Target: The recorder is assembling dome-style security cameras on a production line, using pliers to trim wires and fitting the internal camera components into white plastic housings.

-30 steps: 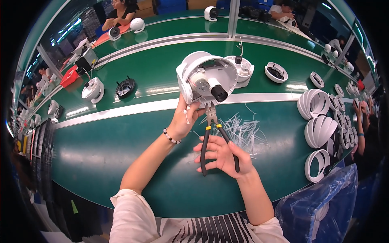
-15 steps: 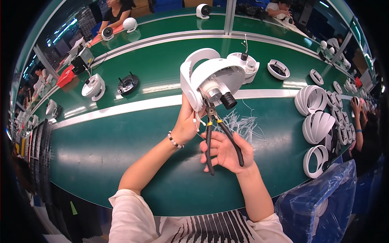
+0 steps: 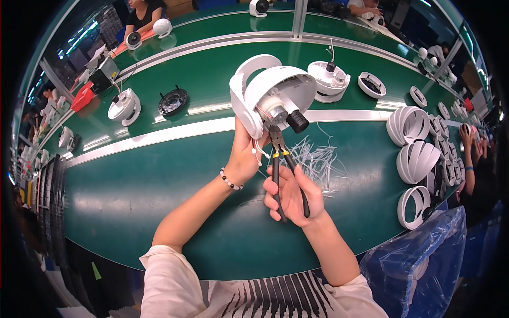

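My left hand (image 3: 245,153) holds up a white rounded housing (image 3: 281,87) on a curved bracket, gripping it from below; its fingers are mostly hidden behind it. Inside the open shell sit a silvery motor (image 3: 273,113) and a black ribbed cylinder (image 3: 298,122). White wires with small connectors (image 3: 258,151) dangle beside my left wrist. My right hand (image 3: 294,193) is closed round the dark handles of diagonal cutters (image 3: 277,140), whose jaws reach up under the housing near the motor. What lies between the jaws is too small to make out.
Cut strips of pale plastic ties (image 3: 318,161) lie on the green bench right of the cutters. White rings (image 3: 413,204) and shells are stacked at the right. Beyond the metal rail stand a similar white unit (image 3: 328,82), a black round part (image 3: 173,100) and another unit (image 3: 124,107). Co-workers sit farther off.
The cutters' handles have come closer together as my right hand closed. The housing has shifted slightly left, uncovering more of the white unit behind it.
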Available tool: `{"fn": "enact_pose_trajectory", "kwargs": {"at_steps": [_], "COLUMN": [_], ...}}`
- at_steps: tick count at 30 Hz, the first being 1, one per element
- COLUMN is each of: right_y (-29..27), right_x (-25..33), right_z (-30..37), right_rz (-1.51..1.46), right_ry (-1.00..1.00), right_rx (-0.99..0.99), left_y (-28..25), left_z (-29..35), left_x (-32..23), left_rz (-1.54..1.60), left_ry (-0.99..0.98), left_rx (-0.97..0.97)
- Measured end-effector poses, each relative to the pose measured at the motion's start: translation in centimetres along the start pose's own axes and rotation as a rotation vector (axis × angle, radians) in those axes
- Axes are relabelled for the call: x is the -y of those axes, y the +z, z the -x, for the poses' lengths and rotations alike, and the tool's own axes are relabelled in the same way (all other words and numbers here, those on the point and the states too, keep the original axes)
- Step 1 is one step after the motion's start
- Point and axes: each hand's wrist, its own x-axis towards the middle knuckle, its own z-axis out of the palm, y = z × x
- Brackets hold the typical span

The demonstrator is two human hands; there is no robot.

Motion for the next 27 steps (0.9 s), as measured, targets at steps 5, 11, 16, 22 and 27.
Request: {"fn": "enact_pose_trajectory", "kwargs": {"at_steps": [5,11,16,22,27], "right_y": [0.4,2.1,2.4,2.7,3.2], "right_x": [-0.3,0.3,-0.2,0.2,2.4], "right_z": [0.2,1.3,1.4,1.6,1.9], "right_rz": [-0.023,0.235,0.239,0.348,0.805], "right_ry": [-0.032,0.095,0.270,0.315,0.509], "right_rx": [0.042,0.127,0.279,0.158,0.156], "left_y": [-0.3,-2.2,-5.2,-6.3,-8.5], "left_z": [-0.8,-3.4,-8.6,-12.8,-12.3], "left_x": [0.1,-0.8,0.7,4.7,0.6], "left_rz": [0.007,0.205,0.622,0.459,-0.557], "left_ry": [0.059,-0.068,-0.445,-0.523,-0.784], "left_rx": [-0.085,-0.113,-0.160,-0.134,0.333]}}
